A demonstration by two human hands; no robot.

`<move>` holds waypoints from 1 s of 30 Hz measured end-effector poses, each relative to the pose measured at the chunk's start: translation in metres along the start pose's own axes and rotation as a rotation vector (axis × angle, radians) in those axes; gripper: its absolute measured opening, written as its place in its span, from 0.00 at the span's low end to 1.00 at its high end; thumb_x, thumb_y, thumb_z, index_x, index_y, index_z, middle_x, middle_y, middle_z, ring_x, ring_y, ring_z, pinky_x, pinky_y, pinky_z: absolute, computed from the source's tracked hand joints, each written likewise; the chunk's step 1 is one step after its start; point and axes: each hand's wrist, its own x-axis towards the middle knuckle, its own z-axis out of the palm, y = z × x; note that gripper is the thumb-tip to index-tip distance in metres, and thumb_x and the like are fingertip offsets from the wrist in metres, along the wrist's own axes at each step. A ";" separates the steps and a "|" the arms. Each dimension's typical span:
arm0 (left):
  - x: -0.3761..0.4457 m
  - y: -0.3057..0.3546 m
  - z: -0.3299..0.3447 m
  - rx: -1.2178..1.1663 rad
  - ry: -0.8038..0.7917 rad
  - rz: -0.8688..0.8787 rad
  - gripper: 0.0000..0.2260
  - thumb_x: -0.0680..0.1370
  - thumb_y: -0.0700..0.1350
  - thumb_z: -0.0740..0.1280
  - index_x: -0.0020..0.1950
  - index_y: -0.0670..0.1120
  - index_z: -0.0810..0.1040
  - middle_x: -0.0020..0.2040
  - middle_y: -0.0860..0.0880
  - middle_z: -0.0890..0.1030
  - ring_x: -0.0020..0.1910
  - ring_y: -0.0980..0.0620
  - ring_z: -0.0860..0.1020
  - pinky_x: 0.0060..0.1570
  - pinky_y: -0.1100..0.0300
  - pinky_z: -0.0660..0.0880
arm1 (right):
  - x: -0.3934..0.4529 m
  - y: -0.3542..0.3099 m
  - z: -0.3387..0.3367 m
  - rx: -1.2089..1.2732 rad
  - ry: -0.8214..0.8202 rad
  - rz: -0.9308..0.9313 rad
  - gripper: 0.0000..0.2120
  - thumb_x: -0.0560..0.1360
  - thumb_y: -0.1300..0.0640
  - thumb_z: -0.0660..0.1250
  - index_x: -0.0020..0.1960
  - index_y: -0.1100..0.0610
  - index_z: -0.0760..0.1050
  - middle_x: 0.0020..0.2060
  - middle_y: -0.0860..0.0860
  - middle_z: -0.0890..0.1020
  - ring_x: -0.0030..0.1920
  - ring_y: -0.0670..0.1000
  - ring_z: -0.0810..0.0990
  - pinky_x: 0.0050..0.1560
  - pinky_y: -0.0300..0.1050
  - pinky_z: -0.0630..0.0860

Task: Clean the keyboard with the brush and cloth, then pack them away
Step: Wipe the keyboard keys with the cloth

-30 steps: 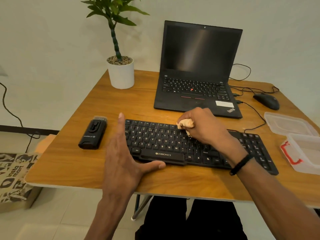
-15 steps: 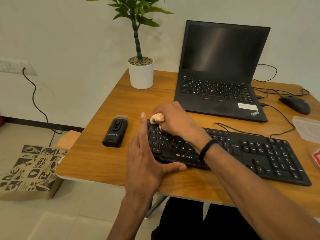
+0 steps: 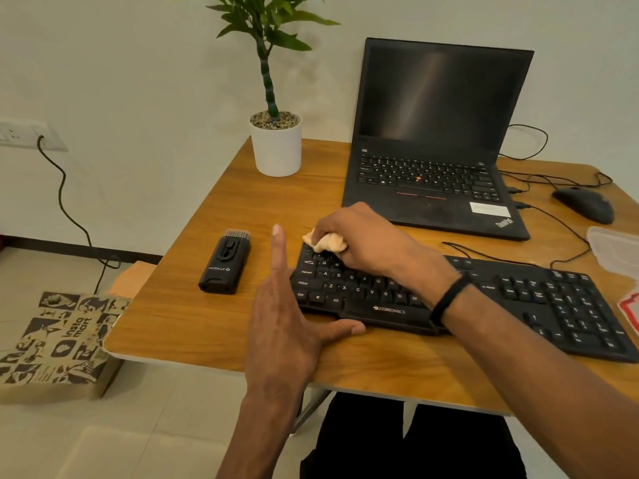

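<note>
A black keyboard [image 3: 539, 302] lies across the front of the wooden table [image 3: 214, 326]. My right hand [image 3: 366, 240] is closed on a bunched pale orange cloth [image 3: 326, 242] and presses it on the keyboard's far left corner. My left hand [image 3: 287, 319] stands flat against the keyboard's left end, fingers straight, thumb along the front edge, holding nothing. The black brush tool [image 3: 225, 261] lies on the table left of the keyboard, bristles pointing away from me.
An open black laptop [image 3: 439, 133] stands behind the keyboard, a white potted plant [image 3: 276, 146] to its left, a black mouse [image 3: 584, 203] and cables to its right. A clear plastic container [image 3: 615, 250] sits at the right edge. A printed paper bag [image 3: 58, 340] is on the floor left.
My right hand has slid the cloth leftward along the keyboard's top rows to its far left corner. My left hand stays braced at the left end. The view has swung left.
</note>
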 end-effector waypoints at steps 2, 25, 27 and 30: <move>0.000 -0.001 0.000 -0.011 -0.003 -0.013 0.73 0.54 0.61 0.86 0.79 0.72 0.32 0.71 0.49 0.76 0.72 0.51 0.72 0.73 0.49 0.70 | -0.002 0.006 -0.003 0.021 -0.003 0.030 0.20 0.72 0.68 0.73 0.58 0.49 0.83 0.54 0.51 0.83 0.61 0.53 0.77 0.59 0.50 0.77; 0.000 -0.007 0.003 0.060 -0.012 0.036 0.67 0.59 0.65 0.82 0.81 0.68 0.35 0.73 0.58 0.76 0.75 0.59 0.65 0.70 0.64 0.57 | 0.002 0.017 0.002 0.064 0.081 0.093 0.10 0.75 0.46 0.75 0.52 0.50 0.81 0.48 0.45 0.82 0.51 0.48 0.80 0.44 0.39 0.72; 0.000 -0.007 0.003 0.060 -0.012 0.035 0.67 0.59 0.65 0.82 0.81 0.68 0.34 0.72 0.59 0.76 0.75 0.59 0.65 0.70 0.64 0.57 | 0.007 0.018 0.003 0.027 0.078 0.103 0.10 0.78 0.51 0.73 0.59 0.50 0.80 0.54 0.49 0.82 0.60 0.52 0.79 0.52 0.41 0.73; -0.001 -0.007 0.003 0.056 -0.009 0.041 0.67 0.59 0.65 0.82 0.81 0.68 0.34 0.72 0.59 0.76 0.74 0.60 0.65 0.70 0.64 0.57 | 0.007 0.015 -0.004 -0.074 0.025 0.110 0.15 0.80 0.54 0.71 0.65 0.51 0.80 0.62 0.51 0.80 0.67 0.54 0.74 0.64 0.49 0.73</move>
